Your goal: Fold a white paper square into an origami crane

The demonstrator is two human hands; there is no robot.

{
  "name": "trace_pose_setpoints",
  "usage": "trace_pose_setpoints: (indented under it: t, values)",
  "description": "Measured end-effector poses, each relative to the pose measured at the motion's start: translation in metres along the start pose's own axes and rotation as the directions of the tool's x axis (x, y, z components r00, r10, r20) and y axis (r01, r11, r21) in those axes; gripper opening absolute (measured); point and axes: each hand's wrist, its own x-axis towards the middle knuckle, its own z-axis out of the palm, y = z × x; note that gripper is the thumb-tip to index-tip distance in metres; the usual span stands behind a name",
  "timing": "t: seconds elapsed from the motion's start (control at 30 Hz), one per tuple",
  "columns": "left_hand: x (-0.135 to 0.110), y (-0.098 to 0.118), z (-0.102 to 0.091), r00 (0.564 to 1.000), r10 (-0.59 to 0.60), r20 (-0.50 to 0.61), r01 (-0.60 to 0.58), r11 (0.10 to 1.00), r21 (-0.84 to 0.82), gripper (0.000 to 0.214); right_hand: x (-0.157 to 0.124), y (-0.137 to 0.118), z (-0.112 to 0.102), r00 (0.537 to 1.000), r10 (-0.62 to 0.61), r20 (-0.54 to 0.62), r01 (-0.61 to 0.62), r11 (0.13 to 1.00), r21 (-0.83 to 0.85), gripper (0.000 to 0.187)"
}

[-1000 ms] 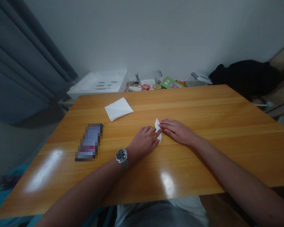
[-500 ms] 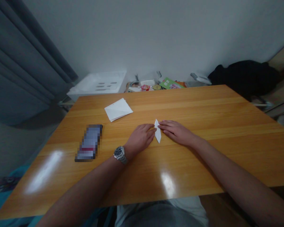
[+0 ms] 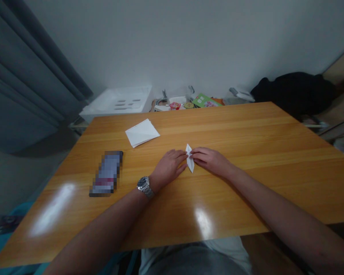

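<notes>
A small strip of white paper (image 3: 190, 164), folded to a point at both ends, lies on the wooden table (image 3: 246, 137) between my hands. From the left, my left hand (image 3: 169, 168), with a metal watch (image 3: 145, 185) on its wrist, holds the paper's edge at mid-length with its fingertips. My right hand (image 3: 210, 161) pinches the opposite edge with thumb and fingers close together. The fingertips cover part of the middle of the folded paper.
A stack of white paper sheets (image 3: 142, 133) lies at the back left. Nearer on the left is a phone (image 3: 106, 173) with a blurred screen. Behind the table are a white tray (image 3: 129, 103), a green booklet (image 3: 203, 101) and a black cloth item (image 3: 295, 91).
My right thumb and fingers have drawn in over the paper's right edge. The left thumb has slid off the paper's face to its side. The paper stays nearly in place.
</notes>
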Motion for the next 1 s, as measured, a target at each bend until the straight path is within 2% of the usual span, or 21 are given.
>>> trace_pose_setpoints:
  t: [0.3, 0.43, 0.57, 0.8, 1.0]
  values:
    - [0.0, 0.001, -0.001, 1.0, -0.02, 0.0, 0.02, 1.0, 0.009, 0.032, -0.001, 0.001, 0.003, 0.998, -0.052, 0.037, 0.055, 0.994, -0.089, 0.021]
    - [0.0, 0.002, -0.001, 0.999, -0.036, -0.011, 0.036, 0.999, 0.011, 0.032, -0.003, 0.001, 0.005, 0.999, -0.034, -0.035, 0.033, 0.999, -0.032, 0.017]
    - [0.002, 0.004, -0.001, 0.999, -0.04, -0.022, 0.04, 0.999, -0.002, 0.029, -0.004, -0.002, 0.005, 0.997, 0.035, -0.07, -0.032, 0.998, 0.048, 0.017]
    - [0.003, 0.006, -0.003, 0.998, -0.058, -0.019, 0.058, 0.998, -0.011, 0.024, -0.002, -0.012, 0.002, 0.991, 0.124, -0.054, -0.116, 0.984, 0.137, 0.018]
    - [0.003, 0.006, -0.005, 0.999, -0.042, 0.01, 0.042, 0.999, 0.017, 0.023, -0.003, -0.01, 0.002, 0.997, 0.075, -0.025, -0.072, 0.991, 0.11, 0.019]
